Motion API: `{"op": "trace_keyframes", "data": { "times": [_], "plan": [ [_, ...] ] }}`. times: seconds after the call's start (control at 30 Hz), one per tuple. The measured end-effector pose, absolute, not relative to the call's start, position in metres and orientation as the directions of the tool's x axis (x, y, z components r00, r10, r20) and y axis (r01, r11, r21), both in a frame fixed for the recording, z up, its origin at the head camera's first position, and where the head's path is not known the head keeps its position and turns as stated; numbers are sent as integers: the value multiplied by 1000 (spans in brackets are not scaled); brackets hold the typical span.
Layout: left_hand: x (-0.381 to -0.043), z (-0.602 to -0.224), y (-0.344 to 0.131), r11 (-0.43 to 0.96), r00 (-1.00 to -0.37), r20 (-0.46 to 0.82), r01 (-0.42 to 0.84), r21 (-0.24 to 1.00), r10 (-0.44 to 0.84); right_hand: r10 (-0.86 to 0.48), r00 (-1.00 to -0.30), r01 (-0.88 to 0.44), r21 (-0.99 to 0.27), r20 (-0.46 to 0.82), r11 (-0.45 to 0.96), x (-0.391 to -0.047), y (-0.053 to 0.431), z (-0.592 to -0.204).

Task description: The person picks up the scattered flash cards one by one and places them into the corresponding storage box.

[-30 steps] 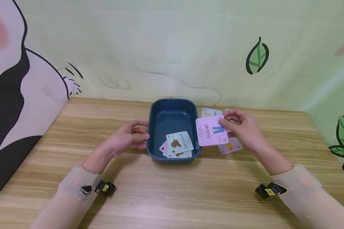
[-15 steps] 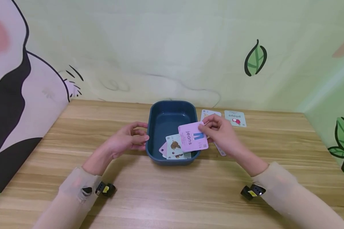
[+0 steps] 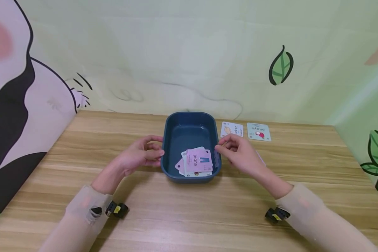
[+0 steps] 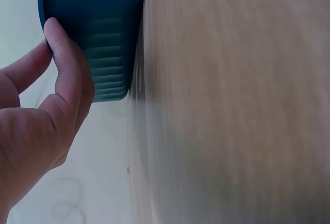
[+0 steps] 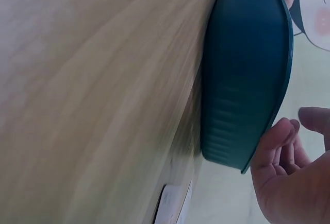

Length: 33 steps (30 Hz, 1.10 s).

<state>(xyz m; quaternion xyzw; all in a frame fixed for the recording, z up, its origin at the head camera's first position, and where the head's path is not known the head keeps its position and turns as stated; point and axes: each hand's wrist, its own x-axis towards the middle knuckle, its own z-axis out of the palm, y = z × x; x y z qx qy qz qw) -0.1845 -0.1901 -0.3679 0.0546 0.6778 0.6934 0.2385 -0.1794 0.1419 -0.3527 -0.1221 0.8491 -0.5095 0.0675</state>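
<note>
A pink card marked "jeans" (image 3: 199, 160) lies on top of several other cards at the near end of a dark blue plastic bin (image 3: 189, 135). My left hand (image 3: 139, 153) rests its fingertips on the bin's left side near the rim; the left wrist view shows a fingertip (image 4: 54, 28) against the outer wall. At the bin's right rim hovers my right hand (image 3: 237, 152), its fingers loosely bent and nothing held, with thumb and fingertips apart in the right wrist view.
On the wooden table (image 3: 176, 217), right of the bin, lie a "chicken" card (image 3: 232, 129) and a "pitaya" card (image 3: 259, 132). A card edge (image 3: 260, 158) peeks out behind my right wrist. A pale printed wall cloth (image 3: 189, 63) hangs behind.
My right hand carried the jeans card leftward over the bin and let it go onto the other cards. It is now back at the right rim. The left hand stayed at the bin's left side.
</note>
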Motion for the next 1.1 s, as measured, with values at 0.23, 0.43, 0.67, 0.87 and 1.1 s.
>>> {"op": "trace_keyframes", "data": {
  "times": [0.23,0.43,0.67,0.87,1.1],
  "plan": [
    [-185,-369,-190,32,-880,-246,-255,966,407,-334,-942,-209,-817,21,537,-181,154,-359],
    [-184,-369,-190,29,-879,-245,-256,966,408,-372,-925,-294,-763,75,576,-183,166,-366],
    [-184,-368,-190,29,-878,-244,-255,966,411,-393,-919,-296,-719,35,629,-182,179,-366],
    [-183,-368,-190,28,-878,-246,-258,966,411,-381,-924,-306,-648,26,697,-181,187,-366],
    [-184,-369,-191,24,-877,-244,-257,966,414,-359,-933,-315,-483,3,817,-181,194,-366]
  ]
}}
